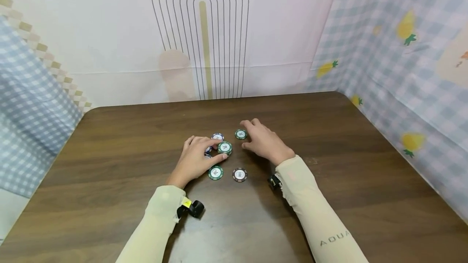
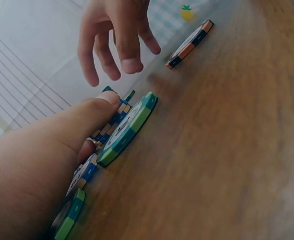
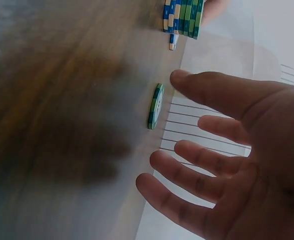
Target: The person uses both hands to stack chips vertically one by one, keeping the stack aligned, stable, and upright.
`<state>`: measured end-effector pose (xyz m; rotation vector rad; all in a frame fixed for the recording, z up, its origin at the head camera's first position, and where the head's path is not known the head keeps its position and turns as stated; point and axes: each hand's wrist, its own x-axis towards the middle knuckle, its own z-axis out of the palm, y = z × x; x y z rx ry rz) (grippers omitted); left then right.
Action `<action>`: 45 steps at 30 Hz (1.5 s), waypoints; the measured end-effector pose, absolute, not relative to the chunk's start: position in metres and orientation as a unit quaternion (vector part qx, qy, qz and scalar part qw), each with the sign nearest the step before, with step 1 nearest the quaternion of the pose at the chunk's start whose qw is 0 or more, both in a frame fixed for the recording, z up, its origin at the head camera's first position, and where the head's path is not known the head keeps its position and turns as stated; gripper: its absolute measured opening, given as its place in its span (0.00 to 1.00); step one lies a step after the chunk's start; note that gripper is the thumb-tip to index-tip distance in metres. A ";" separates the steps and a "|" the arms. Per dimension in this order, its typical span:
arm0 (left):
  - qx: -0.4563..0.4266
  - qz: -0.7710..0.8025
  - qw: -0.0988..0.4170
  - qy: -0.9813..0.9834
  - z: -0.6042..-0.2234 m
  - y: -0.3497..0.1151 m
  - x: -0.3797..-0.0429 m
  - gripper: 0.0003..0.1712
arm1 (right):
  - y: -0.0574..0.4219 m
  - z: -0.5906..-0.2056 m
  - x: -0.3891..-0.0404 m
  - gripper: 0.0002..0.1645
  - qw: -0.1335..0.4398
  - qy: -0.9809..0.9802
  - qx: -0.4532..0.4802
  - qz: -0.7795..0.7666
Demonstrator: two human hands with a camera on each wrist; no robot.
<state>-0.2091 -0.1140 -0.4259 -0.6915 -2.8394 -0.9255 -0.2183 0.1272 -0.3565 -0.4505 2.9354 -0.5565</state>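
My left hand (image 1: 197, 155) holds a short stack of poker chips (image 1: 224, 147) between thumb and fingers, with a green chip numbered 20 on top. In the right wrist view the stack (image 3: 183, 19) shows green chips over blue-and-white ones. My right hand (image 1: 265, 141) hovers above the table with its fingers spread and loosely bent, holding nothing. Just beside its fingertips lies a single green chip (image 1: 241, 134), flat on the wood; the right wrist view shows this chip (image 3: 156, 106) apart from the thumb.
Near the left hand lie a blue-and-white chip (image 1: 217, 136) behind the stack and a green chip (image 1: 215, 173) in front. More blue chips are partly hidden under the left fingers. A dark chip (image 1: 239, 175) lies nearer me on the brown table (image 1: 109, 165). Patterned cloths hang around it.
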 end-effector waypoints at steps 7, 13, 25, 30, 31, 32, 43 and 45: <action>-0.228 -0.302 0.043 -0.925 -0.427 -0.110 -0.210 0.30 | 0.130 -0.357 -0.232 0.38 0.083 0.970 -0.137 -0.184; -0.230 -0.300 0.049 -0.925 -0.426 -0.113 -0.208 0.30 | 0.125 -0.366 -0.243 0.37 0.087 0.971 -0.136 -0.176; -0.223 -0.299 0.046 -0.927 -0.426 -0.116 -0.206 0.31 | 0.119 -0.374 -0.250 0.25 0.091 0.965 -0.141 -0.202; -0.226 -0.299 0.048 -0.926 -0.426 -0.114 -0.207 0.31 | 0.123 -0.372 -0.250 0.22 0.098 0.967 -0.143 -0.187; -0.227 -0.300 0.047 -0.925 -0.425 -0.114 -0.207 0.31 | 0.123 -0.371 -0.250 0.21 0.100 0.967 -0.145 -0.182; -0.228 -0.301 0.046 -0.925 -0.425 -0.113 -0.208 0.31 | 0.124 -0.371 -0.251 0.21 0.102 0.968 -0.147 -0.177; -0.224 -0.297 0.048 -0.927 -0.424 -0.112 -0.206 0.29 | 0.126 -0.372 -0.254 0.21 0.095 0.968 -0.170 -0.156; -0.224 -0.296 0.045 -0.927 -0.424 -0.112 -0.207 0.29 | 0.126 -0.372 -0.254 0.22 0.098 0.969 -0.172 -0.150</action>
